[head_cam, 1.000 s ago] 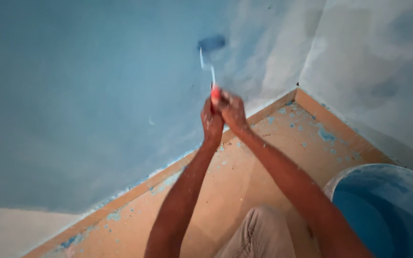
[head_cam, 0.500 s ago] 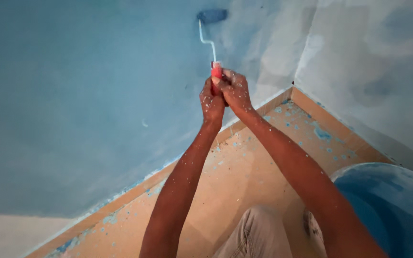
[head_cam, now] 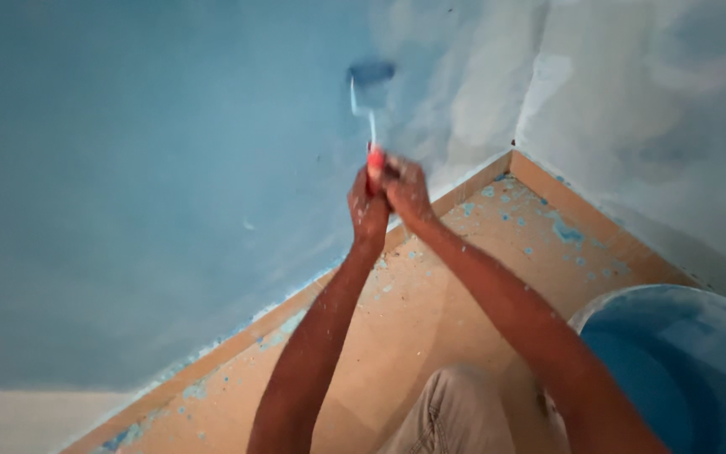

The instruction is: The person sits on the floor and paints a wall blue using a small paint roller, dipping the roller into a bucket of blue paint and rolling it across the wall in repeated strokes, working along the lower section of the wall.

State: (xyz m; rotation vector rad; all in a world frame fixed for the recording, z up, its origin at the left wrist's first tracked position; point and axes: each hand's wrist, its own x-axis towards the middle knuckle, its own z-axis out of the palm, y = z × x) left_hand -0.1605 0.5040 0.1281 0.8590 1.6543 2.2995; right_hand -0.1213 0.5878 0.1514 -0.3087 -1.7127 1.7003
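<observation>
Both hands grip the red handle of a small paint roller [head_cam: 370, 84]. My left hand [head_cam: 367, 210] and my right hand [head_cam: 407, 189] are pressed together around the handle. The roller's blue-coated sleeve lies against the wall [head_cam: 144, 168], which is painted blue on the left. To the right of the roller, the wall is patchy grey-white near the corner.
A round bucket [head_cam: 682, 361] of blue paint stands at the lower right. The tan floor [head_cam: 430, 294] is speckled with blue drips, and a tan skirting runs along both walls. My knee in beige trousers [head_cam: 455, 412] shows at the bottom.
The hands and roller went up the wall, then came back down a little; the roller sits lower in view than half a second ago.
</observation>
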